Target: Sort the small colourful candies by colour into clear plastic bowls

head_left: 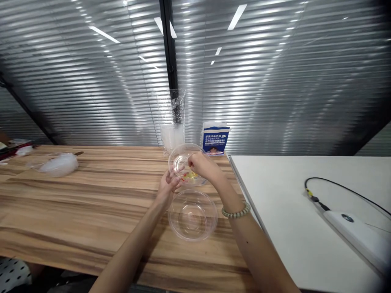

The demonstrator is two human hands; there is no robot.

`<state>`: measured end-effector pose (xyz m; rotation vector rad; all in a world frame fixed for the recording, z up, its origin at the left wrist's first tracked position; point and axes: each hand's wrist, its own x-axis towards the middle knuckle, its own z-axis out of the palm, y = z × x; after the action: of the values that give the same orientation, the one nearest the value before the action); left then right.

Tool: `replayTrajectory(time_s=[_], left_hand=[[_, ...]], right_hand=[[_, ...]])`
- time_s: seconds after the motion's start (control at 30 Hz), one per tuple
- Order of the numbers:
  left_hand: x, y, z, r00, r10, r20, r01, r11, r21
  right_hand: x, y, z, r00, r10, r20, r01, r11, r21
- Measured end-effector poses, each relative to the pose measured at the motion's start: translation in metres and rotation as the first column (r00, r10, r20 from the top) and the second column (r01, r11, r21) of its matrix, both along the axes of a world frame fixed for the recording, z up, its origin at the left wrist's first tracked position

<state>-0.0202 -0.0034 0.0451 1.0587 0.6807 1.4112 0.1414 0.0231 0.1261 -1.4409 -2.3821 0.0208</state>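
Observation:
My left hand grips the left side of a clear plastic bowl, which is tilted toward me above the wooden table. Small yellow and red pieces lie in the lower part of this bowl. Reaching over the same bowl, my right hand has its fingers curled together; what they hold, if anything, is hidden. A beaded bracelet circles my right wrist. Closer to me, a second clear bowl stands on the table just below the first.
Behind the bowls stand a clear plastic bag with pale contents and a blue printed packet. A bagged whitish bundle lies left on the wooden table. On the adjoining white table sits a white device with a black cable.

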Motion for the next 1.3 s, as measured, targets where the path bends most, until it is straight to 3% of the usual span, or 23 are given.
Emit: replayTrajectory(time_s=[0.2, 0.43, 0.63, 0.83, 1.1, 1.3], left_hand=[[0.000, -0.002, 0.001, 1.000, -0.020, 0.007, 0.020, 1.000, -0.001], [-0.001, 0.000, -0.003, 1.000, 0.004, 0.027, -0.004, 1.000, 0.005], [0.005, -0.004, 0.003, 0.997, 0.075, 0.029, -0.075, 0.997, 0.008], [0.008, -0.005, 0.007, 0.992, 0.115, 0.042, -0.116, 0.993, 0.023], [0.005, -0.005, 0.004, 0.997, 0.072, 0.029, -0.074, 0.991, 0.109], [0.007, -0.007, 0.007, 0.999, 0.030, 0.032, -0.033, 0.993, 0.113]], right_hand=[[0.006, -0.005, 0.012, 0.989, 0.097, -0.114, -0.096, 0.995, 0.008], [0.022, -0.011, 0.026, 0.959, 0.069, -0.276, -0.048, 0.995, 0.083], [0.015, -0.004, 0.019, 0.977, 0.015, -0.211, 0.021, 0.986, 0.166], [0.011, 0.000, 0.010, 0.972, -0.085, -0.219, 0.167, 0.906, 0.389], [0.012, 0.007, 0.000, 0.974, -0.116, -0.196, 0.171, 0.942, 0.290], [0.003, 0.008, -0.002, 0.969, -0.106, -0.223, 0.185, 0.912, 0.367]])
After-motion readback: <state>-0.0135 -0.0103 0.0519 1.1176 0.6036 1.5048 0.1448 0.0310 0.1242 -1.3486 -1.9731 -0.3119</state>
